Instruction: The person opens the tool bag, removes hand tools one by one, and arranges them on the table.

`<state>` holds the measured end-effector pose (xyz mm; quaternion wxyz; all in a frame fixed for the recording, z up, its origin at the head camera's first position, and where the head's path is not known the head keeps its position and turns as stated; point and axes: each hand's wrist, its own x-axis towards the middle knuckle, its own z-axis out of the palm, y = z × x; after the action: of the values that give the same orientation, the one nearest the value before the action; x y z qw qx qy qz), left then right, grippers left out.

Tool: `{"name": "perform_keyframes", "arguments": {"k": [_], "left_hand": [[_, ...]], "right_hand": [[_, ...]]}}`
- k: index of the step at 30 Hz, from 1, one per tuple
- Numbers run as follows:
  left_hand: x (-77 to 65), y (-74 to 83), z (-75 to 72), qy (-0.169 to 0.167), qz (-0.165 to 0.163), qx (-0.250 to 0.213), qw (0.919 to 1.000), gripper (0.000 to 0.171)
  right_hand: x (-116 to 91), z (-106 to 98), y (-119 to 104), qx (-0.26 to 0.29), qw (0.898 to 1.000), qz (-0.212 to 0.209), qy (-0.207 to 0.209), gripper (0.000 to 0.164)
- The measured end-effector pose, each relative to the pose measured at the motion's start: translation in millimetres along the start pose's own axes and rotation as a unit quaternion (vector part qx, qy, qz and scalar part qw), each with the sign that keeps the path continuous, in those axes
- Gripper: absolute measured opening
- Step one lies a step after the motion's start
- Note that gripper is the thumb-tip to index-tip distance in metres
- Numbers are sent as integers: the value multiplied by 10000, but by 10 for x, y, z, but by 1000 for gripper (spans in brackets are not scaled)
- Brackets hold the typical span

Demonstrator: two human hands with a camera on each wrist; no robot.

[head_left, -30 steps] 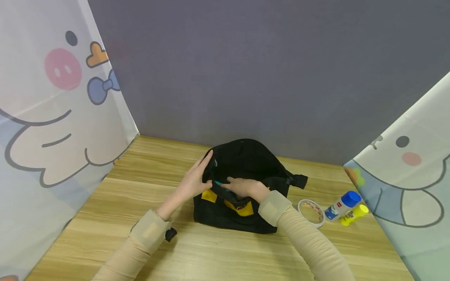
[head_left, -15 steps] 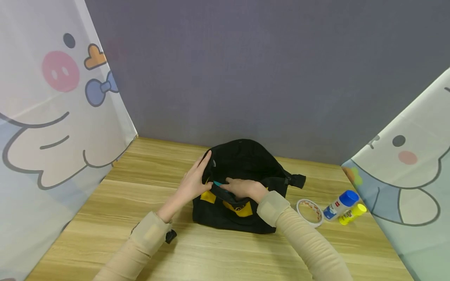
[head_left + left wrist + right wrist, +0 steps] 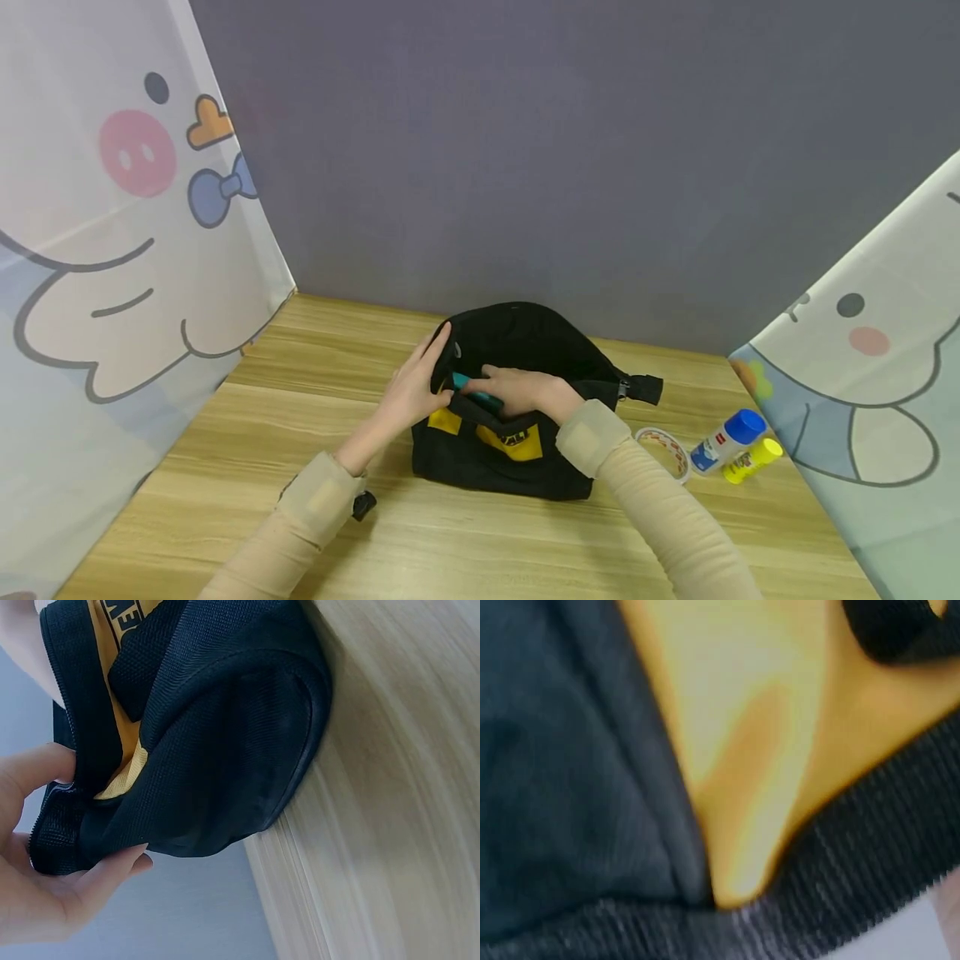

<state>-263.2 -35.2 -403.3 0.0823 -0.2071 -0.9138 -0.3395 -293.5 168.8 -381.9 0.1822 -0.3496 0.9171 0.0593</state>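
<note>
A black zip-top tool bag [image 3: 495,475] with yellow patches stands on the wooden table, its mouth gaping. My left hand [image 3: 408,390] grips the bag's left end at the zipped rim; in the left wrist view, thumb and fingers of that hand [image 3: 45,900] pinch the black fabric [image 3: 217,757] from both sides. Inside the mouth, my right hand [image 3: 525,390] holds a long teal-and-dark object [image 3: 460,381], whose lower part the front rim hides. What kind of object it is cannot be made out. Close-up bag fabric [image 3: 577,787] and a yellow panel [image 3: 757,765] fill the right wrist view.
Right of the bag lie a white tape roll [image 3: 684,468], a blue-capped white glue bottle [image 3: 723,444] and a yellow glue stick [image 3: 752,460]. A small black item [image 3: 363,505] lies by the left wrist. A grey panel [image 3: 510,150] stands behind the table.
My right hand has risen slightly in the bag, and more of the teal object shows above the front rim. The left hand keeps its hold on the rim.
</note>
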Motion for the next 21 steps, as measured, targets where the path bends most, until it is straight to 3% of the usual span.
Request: {"name": "perform_keyframes", "arguments": {"k": [9, 21], "left_hand": [[3, -11, 12, -39, -18, 31, 10000, 102], [7, -31, 20, 47, 42, 15, 10000, 103]], "right_hand": [[-137, -144, 16, 37, 9999, 78, 74, 69], [-297, -331, 52, -380, 9985, -135, 374, 66]]}}
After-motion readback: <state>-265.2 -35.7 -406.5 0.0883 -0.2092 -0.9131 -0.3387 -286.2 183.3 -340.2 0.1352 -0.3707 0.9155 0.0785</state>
